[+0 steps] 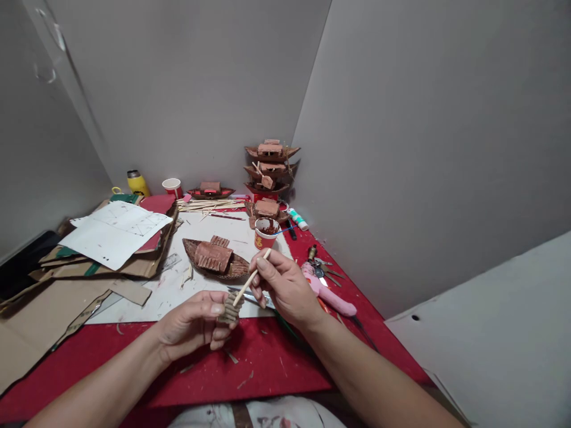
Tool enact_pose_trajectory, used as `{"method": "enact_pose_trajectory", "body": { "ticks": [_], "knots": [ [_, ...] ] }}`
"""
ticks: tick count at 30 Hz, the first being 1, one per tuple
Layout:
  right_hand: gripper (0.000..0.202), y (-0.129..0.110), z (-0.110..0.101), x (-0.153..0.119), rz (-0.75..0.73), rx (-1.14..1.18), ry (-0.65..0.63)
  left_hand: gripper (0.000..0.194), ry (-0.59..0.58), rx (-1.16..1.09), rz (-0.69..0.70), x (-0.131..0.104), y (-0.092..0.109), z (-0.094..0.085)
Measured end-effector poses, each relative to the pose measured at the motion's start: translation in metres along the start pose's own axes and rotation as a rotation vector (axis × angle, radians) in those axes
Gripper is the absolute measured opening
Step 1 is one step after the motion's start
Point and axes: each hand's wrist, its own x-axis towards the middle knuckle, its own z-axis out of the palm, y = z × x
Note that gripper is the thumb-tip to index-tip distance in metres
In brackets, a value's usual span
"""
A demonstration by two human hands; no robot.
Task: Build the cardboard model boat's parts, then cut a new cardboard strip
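My left hand (pixel 196 321) pinches a small piece of corrugated cardboard (pixel 228 311), its ridges facing up, above the table's front part. In my right hand (pixel 288 285) is a thin pale wooden stick (pixel 250 279), slanting down so its lower end meets the cardboard piece. Just beyond the hands, a brown model boat (pixel 214 260) with a ridged reddish-brown roof rests on a white sheet (pixel 167 303). Scissors (pixel 254 298) lie partly hidden behind my right hand. A paper cup (pixel 266 235) with dark brown stuff inside stands behind that hand.
Stacked model boats (pixel 272 166) stand at the back corner. Cardboard sheets (pixel 111 267) and a marked paper (pixel 116 232) pile up at left. A pink glue gun (pixel 332 294) and keys (pixel 319 270) lie at right, with wooden sticks (pixel 212 205) at the back.
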Motion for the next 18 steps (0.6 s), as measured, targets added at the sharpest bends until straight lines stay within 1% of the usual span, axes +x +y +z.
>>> {"method": "enact_pose_trajectory", "body": {
  "ticks": [8, 12, 18],
  "knots": [
    [0.031, 0.0033, 0.0005, -0.0002, 0.001, -0.015, 0.000, 0.027, -0.008, -0.003, -0.008, -0.0006, -0.0017, -0.0012],
    [0.030, 0.0052, -0.0004, 0.0003, -0.001, -0.019, -0.002, 0.027, 0.001, 0.005, 0.025, -0.0005, -0.0024, -0.0015],
    [0.031, 0.0069, -0.0014, 0.0018, 0.012, -0.034, 0.009, 0.030, 0.059, 0.075, 0.035, 0.0002, -0.0020, 0.0000]
  ]
}}
